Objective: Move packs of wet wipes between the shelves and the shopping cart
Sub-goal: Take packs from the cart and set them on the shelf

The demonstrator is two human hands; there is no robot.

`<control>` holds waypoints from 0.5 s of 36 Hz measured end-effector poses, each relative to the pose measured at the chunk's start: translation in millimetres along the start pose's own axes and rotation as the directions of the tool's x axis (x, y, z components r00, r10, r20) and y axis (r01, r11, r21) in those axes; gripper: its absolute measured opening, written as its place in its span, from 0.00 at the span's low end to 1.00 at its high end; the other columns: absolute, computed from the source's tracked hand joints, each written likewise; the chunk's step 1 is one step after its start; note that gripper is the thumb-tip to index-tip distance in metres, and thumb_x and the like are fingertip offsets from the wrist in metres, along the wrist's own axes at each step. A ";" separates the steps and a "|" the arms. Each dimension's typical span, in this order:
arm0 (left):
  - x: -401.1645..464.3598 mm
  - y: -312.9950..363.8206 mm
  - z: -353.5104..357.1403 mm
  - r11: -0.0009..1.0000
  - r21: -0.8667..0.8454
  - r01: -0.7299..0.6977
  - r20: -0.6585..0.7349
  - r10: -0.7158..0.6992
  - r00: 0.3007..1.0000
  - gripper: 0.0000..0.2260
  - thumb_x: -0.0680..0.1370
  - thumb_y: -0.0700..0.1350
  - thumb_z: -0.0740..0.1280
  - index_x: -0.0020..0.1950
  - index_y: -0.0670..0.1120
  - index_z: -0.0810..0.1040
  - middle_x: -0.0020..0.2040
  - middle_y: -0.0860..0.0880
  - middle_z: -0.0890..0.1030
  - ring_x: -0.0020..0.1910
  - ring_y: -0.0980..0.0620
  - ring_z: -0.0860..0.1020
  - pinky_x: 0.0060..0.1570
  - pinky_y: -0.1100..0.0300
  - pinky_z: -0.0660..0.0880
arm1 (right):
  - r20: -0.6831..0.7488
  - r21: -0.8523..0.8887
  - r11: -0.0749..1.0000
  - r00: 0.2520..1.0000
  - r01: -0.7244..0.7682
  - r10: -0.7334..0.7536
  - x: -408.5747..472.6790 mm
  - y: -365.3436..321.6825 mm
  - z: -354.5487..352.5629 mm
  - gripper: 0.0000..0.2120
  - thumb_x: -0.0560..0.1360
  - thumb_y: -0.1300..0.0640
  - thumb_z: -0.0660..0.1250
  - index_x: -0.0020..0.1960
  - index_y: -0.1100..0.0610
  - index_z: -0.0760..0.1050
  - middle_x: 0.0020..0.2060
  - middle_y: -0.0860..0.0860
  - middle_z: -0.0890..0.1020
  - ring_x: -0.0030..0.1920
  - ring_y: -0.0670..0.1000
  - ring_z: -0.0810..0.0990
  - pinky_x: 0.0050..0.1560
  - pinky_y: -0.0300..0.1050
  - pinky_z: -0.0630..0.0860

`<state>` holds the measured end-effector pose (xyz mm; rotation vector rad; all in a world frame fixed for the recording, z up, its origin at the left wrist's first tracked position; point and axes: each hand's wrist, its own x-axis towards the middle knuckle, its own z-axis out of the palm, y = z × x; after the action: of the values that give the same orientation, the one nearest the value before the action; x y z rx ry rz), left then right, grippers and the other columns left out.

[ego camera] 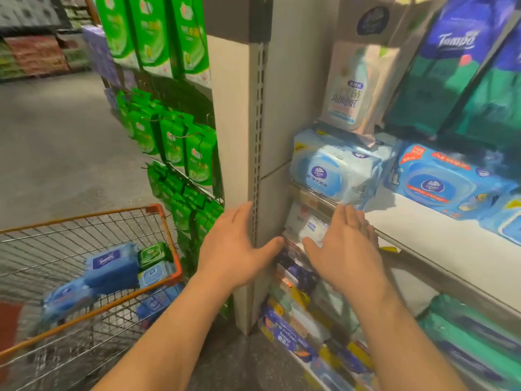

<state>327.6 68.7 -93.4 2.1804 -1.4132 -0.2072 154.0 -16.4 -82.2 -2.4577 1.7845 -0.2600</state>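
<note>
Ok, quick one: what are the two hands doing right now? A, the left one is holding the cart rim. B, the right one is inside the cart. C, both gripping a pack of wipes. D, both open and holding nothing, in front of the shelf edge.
D: the left hand and right hand are open and empty below the light blue pack of wipes on the shelf, away from the shopping cart.

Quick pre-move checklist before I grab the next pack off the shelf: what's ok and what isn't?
1. Left hand free, holding nothing: ok.
2. Right hand free, fingers straight: ok.
3. Light blue wipes pack in front of the hands, at the shelf edge: ok.
4. Pouch stands on that pack and may topple: not ok.
5. Shopping cart beside the shelf, with room left: ok.
6. Pack's far side unobstructed: cannot tell.
</note>
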 end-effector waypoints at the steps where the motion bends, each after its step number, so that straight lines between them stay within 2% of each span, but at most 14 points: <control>1: -4.0 -7.2 -5.0 1.000 0.008 0.002 0.002 -0.002 1.000 0.43 0.71 0.74 0.61 0.80 0.55 0.55 0.78 0.56 0.62 0.77 0.53 0.60 0.72 0.55 0.62 | 0.003 0.004 1.000 1.000 0.004 -0.004 -2.9 -8.0 0.4 0.44 0.75 0.36 0.64 0.79 0.62 0.54 0.79 0.60 0.60 0.80 0.60 0.55 0.79 0.58 0.55; 4: -17.8 -35.0 -24.4 1.000 0.016 0.024 0.002 -0.024 1.000 0.44 0.70 0.75 0.60 0.81 0.56 0.55 0.79 0.56 0.60 0.78 0.53 0.58 0.74 0.52 0.60 | 0.075 0.030 1.000 0.997 -0.008 0.006 -10.9 -40.0 0.4 0.46 0.78 0.36 0.63 0.82 0.60 0.46 0.82 0.56 0.50 0.82 0.56 0.46 0.80 0.56 0.47; 6: -28.3 -56.3 -40.3 1.000 0.017 0.019 -0.012 -0.019 1.000 0.44 0.70 0.74 0.61 0.80 0.54 0.56 0.79 0.54 0.61 0.78 0.52 0.59 0.74 0.52 0.60 | 0.122 0.016 1.000 0.992 0.005 -0.006 -18.8 -63.5 2.5 0.46 0.79 0.36 0.61 0.82 0.60 0.43 0.83 0.55 0.47 0.82 0.56 0.44 0.81 0.55 0.45; 8: -41.4 -80.8 -59.9 0.999 0.023 0.041 -0.006 -0.041 0.999 0.44 0.71 0.73 0.62 0.81 0.53 0.56 0.80 0.52 0.61 0.78 0.51 0.59 0.75 0.53 0.59 | 0.126 0.000 0.999 0.991 0.047 -0.047 -30.2 -90.5 8.1 0.45 0.78 0.36 0.61 0.82 0.61 0.46 0.82 0.57 0.51 0.82 0.57 0.47 0.81 0.56 0.48; 12: -68.2 -135.8 -96.8 0.991 -0.013 0.131 -0.009 -0.131 0.991 0.44 0.71 0.73 0.62 0.81 0.54 0.55 0.80 0.53 0.60 0.78 0.51 0.58 0.76 0.51 0.60 | 0.086 -0.028 0.990 0.987 0.135 -0.132 -56.2 -148.5 20.3 0.42 0.75 0.35 0.62 0.77 0.62 0.58 0.76 0.58 0.64 0.78 0.60 0.58 0.77 0.59 0.58; 15: -88.7 -177.5 -120.3 0.979 -0.037 0.199 -0.009 -0.199 0.980 0.42 0.72 0.71 0.64 0.80 0.53 0.58 0.79 0.51 0.63 0.77 0.50 0.61 0.73 0.52 0.62 | 0.116 -0.064 0.977 0.974 0.203 -0.195 -73.7 -194.4 29.5 0.42 0.73 0.32 0.57 0.76 0.61 0.61 0.74 0.57 0.67 0.76 0.60 0.62 0.74 0.59 0.63; 18: -109.3 -216.0 -140.9 0.965 -0.041 0.261 -0.009 -0.261 0.965 0.42 0.71 0.71 0.65 0.80 0.55 0.57 0.79 0.52 0.62 0.76 0.50 0.62 0.72 0.51 0.63 | 0.160 -0.056 0.967 0.959 0.247 -0.235 -88.4 -237.6 40.1 0.39 0.76 0.34 0.62 0.75 0.61 0.61 0.74 0.58 0.67 0.75 0.60 0.63 0.74 0.57 0.62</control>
<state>509.2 281.9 -100.0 2.3263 -1.1003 -0.3104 357.0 140.7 -87.3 -2.6681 1.4612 -0.0195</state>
